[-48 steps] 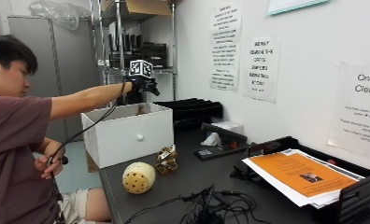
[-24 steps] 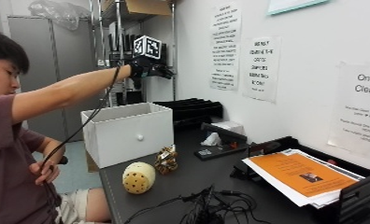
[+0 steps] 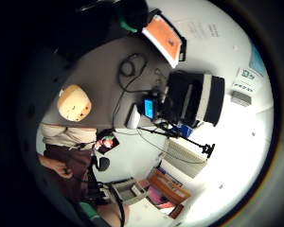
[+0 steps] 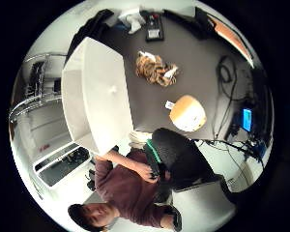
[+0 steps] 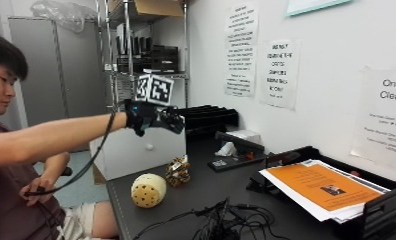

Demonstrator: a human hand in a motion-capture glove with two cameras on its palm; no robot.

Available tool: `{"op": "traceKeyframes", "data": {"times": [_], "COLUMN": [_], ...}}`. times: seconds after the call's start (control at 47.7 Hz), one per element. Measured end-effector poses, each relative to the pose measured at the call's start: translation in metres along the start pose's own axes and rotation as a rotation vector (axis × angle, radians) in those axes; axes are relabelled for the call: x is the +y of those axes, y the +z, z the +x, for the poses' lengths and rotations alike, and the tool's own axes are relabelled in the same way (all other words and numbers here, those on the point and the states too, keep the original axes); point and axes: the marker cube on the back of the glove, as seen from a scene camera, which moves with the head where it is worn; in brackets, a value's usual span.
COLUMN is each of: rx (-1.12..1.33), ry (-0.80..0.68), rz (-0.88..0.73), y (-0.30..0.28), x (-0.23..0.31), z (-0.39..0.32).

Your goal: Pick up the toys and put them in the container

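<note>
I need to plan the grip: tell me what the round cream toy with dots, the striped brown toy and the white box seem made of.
Round cream toy with dots: looks like soft plush, matte surface, though vinyl is possible. Striped brown toy: seems plush fabric, crumpled and limp-looking. White box: looks like rigid plastic or painted board, with smooth, flat walls and a small knob.

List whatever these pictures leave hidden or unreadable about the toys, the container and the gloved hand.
- White container: outside view, its inside faces away and the forearm crosses its top; thumb-side palm view shows only part of the interior, contents unclear.
- Gloved right hand: fingers dark, curl unreadable.
- Striped toy: too small to identify.
- Round yellow toy: the side facing the table is hidden.
</note>
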Motion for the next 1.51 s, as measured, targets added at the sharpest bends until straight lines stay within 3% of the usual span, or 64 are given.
{"op": "traceKeyframes", "data": {"times": [0.315,0.587,0.713,0.881,1.175,1.342,1.51], "rx": [-0.098,-0.204,-0.217,-0.167,-0.065,0.011,0.034], "ry": [-0.051,-0.048,-0.079,-0.095,-0.037,-0.082,-0.232], "rz": [-0.147,0.111,0.097,0.093,0.292,0.378,0.423], "y": [0.207,0.211,0.205,0.153,-0.036,-0.110,-0.148], "x": [-0.023,-0.048,-0.058,-0.063,-0.060,-0.061,-0.062], "z": [-0.025,-0.020,-0.030,-0.032,-0.037,-0.092,-0.189]}}
